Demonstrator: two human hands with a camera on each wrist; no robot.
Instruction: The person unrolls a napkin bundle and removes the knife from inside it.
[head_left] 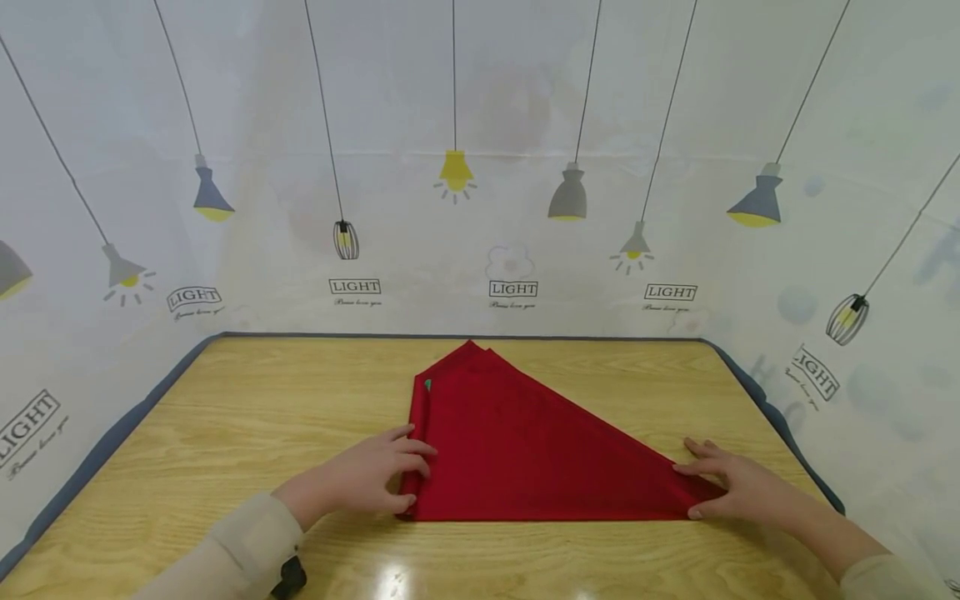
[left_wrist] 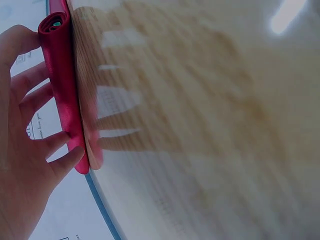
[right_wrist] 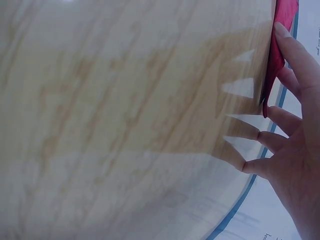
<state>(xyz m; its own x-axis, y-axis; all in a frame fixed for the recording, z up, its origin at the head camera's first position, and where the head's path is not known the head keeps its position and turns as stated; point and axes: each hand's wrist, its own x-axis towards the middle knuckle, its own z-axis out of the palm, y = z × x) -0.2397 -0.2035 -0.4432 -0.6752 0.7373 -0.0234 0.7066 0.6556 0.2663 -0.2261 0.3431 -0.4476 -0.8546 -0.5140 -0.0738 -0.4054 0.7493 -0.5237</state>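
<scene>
On the table lies a red cloth, folded so that a long slanted edge runs down to a narrow corner at the right. Its left edge is a roll, with a bit of green showing in the coiled end. My left hand rests along this roll, its fingers spread and slightly bent, the thumb at the near end. At the cloth's right corner lies my right hand. Its thumb touches the near edge and its index finger the slanted edge, while the other fingers reach the tabletop beyond the cloth.
The glossy wood-grain table has a dark blue border along its back and sides. Pale sheets printed with hanging lamps rise around it. A black object shows beneath the left sleeve.
</scene>
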